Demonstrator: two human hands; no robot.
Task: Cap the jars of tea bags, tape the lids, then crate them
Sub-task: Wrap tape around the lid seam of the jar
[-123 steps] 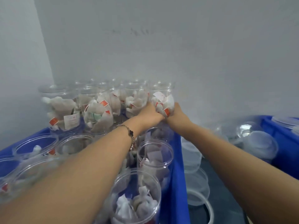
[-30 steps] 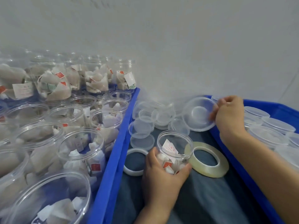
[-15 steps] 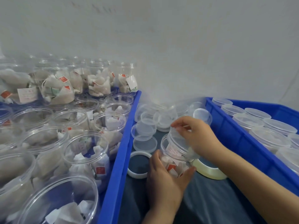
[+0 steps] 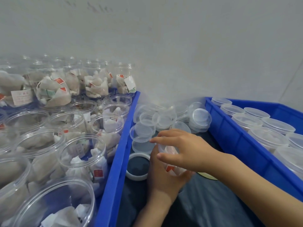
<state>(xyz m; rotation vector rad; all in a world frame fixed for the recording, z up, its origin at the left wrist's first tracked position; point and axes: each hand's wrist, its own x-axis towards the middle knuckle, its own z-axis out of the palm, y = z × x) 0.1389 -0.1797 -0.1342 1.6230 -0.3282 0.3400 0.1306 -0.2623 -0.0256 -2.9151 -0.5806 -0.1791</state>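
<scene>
A clear jar of tea bags (image 4: 170, 167) stands on the dark cloth between two blue crates. My left hand (image 4: 164, 177) grips its side from the front. My right hand (image 4: 182, 149) lies over the jar's top with fingers curled round a clear lid, which is mostly hidden beneath them. A pile of loose clear lids (image 4: 164, 118) sits just behind. A yellowish tape roll (image 4: 208, 176) peeks out under my right forearm, and a white tape roll (image 4: 138, 167) lies left of the jar.
The left blue crate (image 4: 121, 145) holds several open jars of tea bags (image 4: 82, 154), with more stacked at its back. The right blue crate (image 4: 236, 136) holds several capped jars (image 4: 262, 128). A grey wall stands close behind.
My right hand fetched a lid from beside the right crate and brought it down onto the jar in my left hand. It now sits lower over the jar's mouth.
</scene>
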